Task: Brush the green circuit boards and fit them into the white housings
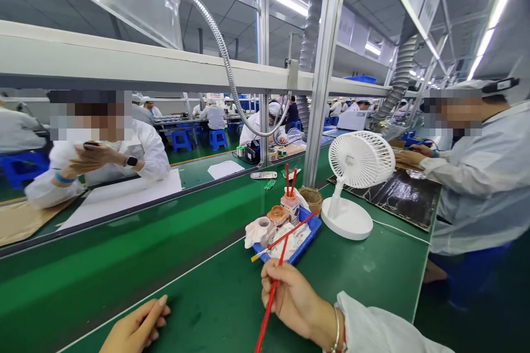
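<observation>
My right hand (pixel 292 300) grips a long red-handled brush (pixel 270 303) upright-slanted, just in front of a blue plastic tray (pixel 308 237). A second red-handled brush (pixel 284 237) with a pale tip lies across the tray. The tray also carries a small bottle (pixel 291 205) holding red sticks, an orange-rimmed roll of tape (pixel 277 216), and white cloth (pixel 257 231). My left hand (pixel 138 326) rests empty at the near edge of the green work mat (pixel 215 309), well apart from the tray.
A white desk fan (pixel 351 179) and a woven basket (pixel 310 199) stand behind the tray. A co-worker (pixel 484 176) sits at the right beside a black mat (pixel 397 198). Metal posts and a glass-topped partition (pixel 124 204) rise beyond, with another co-worker holding a phone (pixel 91 144).
</observation>
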Tool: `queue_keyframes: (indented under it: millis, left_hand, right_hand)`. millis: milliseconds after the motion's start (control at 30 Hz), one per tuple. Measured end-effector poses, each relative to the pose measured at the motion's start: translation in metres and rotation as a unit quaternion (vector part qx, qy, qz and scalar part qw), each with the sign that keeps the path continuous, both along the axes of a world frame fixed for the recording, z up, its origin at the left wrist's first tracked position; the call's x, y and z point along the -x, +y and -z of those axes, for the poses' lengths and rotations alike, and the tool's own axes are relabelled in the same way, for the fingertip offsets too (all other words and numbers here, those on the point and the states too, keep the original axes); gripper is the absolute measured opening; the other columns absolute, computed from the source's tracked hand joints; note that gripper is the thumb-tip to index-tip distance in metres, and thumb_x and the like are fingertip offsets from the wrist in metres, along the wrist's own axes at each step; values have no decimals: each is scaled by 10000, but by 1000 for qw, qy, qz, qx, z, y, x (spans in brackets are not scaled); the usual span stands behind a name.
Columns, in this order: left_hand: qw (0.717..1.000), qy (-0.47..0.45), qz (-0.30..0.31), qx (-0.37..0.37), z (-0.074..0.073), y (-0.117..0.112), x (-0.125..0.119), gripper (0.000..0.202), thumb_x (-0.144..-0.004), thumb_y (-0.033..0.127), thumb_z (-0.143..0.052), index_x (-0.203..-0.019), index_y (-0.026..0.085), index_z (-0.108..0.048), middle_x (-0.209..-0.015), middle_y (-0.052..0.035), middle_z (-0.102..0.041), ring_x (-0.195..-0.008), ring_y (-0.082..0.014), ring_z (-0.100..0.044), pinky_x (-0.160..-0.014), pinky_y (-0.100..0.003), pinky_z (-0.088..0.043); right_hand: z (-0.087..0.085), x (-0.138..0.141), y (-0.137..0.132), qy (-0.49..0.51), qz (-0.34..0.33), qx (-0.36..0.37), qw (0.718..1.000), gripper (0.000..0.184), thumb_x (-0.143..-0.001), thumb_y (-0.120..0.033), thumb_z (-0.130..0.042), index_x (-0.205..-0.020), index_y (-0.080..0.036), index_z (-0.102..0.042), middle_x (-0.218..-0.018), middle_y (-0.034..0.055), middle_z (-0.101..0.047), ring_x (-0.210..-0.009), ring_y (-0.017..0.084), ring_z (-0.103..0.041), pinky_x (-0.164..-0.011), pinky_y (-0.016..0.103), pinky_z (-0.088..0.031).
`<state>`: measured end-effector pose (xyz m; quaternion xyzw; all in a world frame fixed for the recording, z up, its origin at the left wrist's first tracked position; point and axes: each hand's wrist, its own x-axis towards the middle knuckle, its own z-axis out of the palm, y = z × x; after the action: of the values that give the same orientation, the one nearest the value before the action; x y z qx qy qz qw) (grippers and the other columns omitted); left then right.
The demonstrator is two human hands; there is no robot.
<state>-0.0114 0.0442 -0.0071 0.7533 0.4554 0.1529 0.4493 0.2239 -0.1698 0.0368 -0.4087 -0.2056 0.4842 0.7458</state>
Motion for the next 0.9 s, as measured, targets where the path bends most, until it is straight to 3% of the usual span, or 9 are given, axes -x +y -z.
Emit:
queue_keyframes:
  millis: [100, 200, 267, 433, 600, 767, 900]
  left_hand:
    - [1000, -13, -6, -6, -4, -5, -2, 639, -658, 757, -442, -754, 162, -653, -675, -59, -618, -598, -198, -559, -569, -304, -463]
    - [1000, -28, -7, -6, -5, -7, -3, 633, -663, 751, -442, -737, 156, -647, -656, -52, -602, -579, -188, -547, -548, -296, -450]
    - [999, -43, -14, -5, -5, -8, -3, 633, -658, 750, -448, -729, 152, -642, -650, -49, -595, -572, -183, -541, -542, -293, -444]
    - [995, -88, -55, 5, -6, -8, 0, 605, -656, 727, -485, -739, 148, -639, -651, -43, -588, -577, -181, -534, -544, -291, -439]
    - [993, -107, -54, 20, -7, -8, 2, 586, -691, 704, -476, -749, 143, -634, -649, -39, -582, -576, -172, -526, -557, -287, -431]
    - [993, -107, -54, 21, -7, -9, 3, 569, -718, 683, -468, -764, 141, -635, -654, -38, -586, -583, -171, -526, -563, -282, -425]
    - [993, -101, -56, 25, -8, -9, 4, 567, -726, 679, -461, -780, 141, -632, -671, -38, -591, -593, -172, -530, -570, -281, -428]
  right_hand:
    - [-25, -28, -13, -153, 102, -86, 979, 363, -673, -515, -682, -740, -188, -537, -577, -2, -559, -508, 159, -562, -476, 280, -446]
    - [-56, -68, -29, -317, 253, -164, 899, 302, -747, -512, -646, -787, -227, -556, -737, -1, -604, -766, 171, -602, -736, 324, -473]
    - [-75, -89, -33, -417, 291, -170, 844, 191, -810, -417, -618, -867, -237, -588, -810, 8, -619, -807, 171, -598, -771, 326, -459]
    - [-105, -94, -6, -629, 204, -105, 743, 100, -848, -250, -558, -916, -219, -625, -812, 27, -649, -765, 182, -609, -715, 303, -458]
    - [-107, -75, 26, -749, 77, -51, 656, 124, -859, -189, -492, -873, -191, -616, -764, 32, -650, -654, 164, -603, -616, 275, -449]
    - [-107, -64, 16, -812, 24, -44, 581, 172, -886, -171, -429, -918, -170, -598, -847, 71, -642, -798, 212, -586, -736, 357, -449]
    - [-111, -62, -1, -854, 18, -93, 511, 207, -898, -130, -391, -988, -166, -574, -867, 88, -641, -825, 198, -592, -738, 338, -476]
